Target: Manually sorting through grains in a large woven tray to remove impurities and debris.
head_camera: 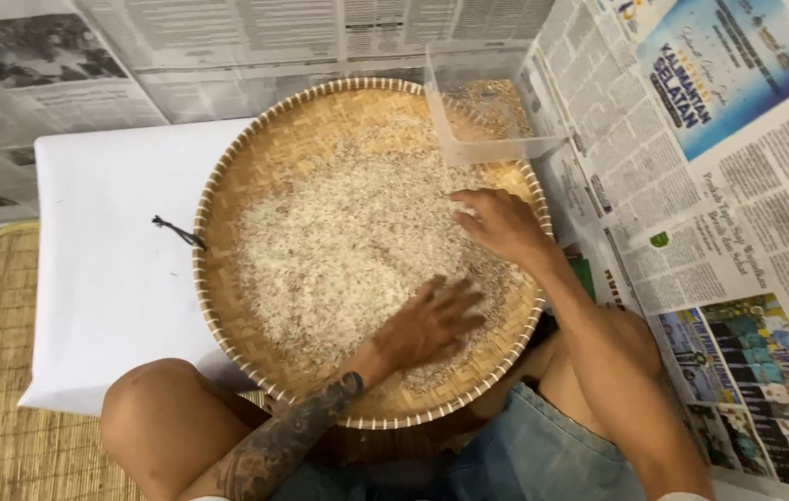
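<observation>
Two bare hands rest in a spread of pale, whitish rice grains (348, 246) that covers the middle of a large round tray of woven tan bamboo with a white-stitched rim (227, 181). The rice lies in a loose heap from the tray's centre toward its right and near sides, with bare weave showing along the far and left edges. The left hand (431, 323), on a tattooed forearm, lies palm-down on the grains at the near right part of the heap, fingers spread flat and gripping nothing. The right hand (498, 223) sits further away, near the tray's right rim, its fingers curled lightly with the tips on the rice; whether it pinches any grains cannot be told. The tray rests on the person's lap, above blue denim shorts (543, 455), and partly over a white cloth-covered pad (107, 269) to the left, on which a small dark thread-like scrap (176, 230) lies just beside the tray's left rim. A clear rectangular plastic container (482, 102) stands at the tray's far right edge, overlapping the rim, with some brownish bits inside. Sheets of printed newspaper (737, 186) cover the floor to the right and far side, and a woven straw mat (5, 417) lies at the near left.
</observation>
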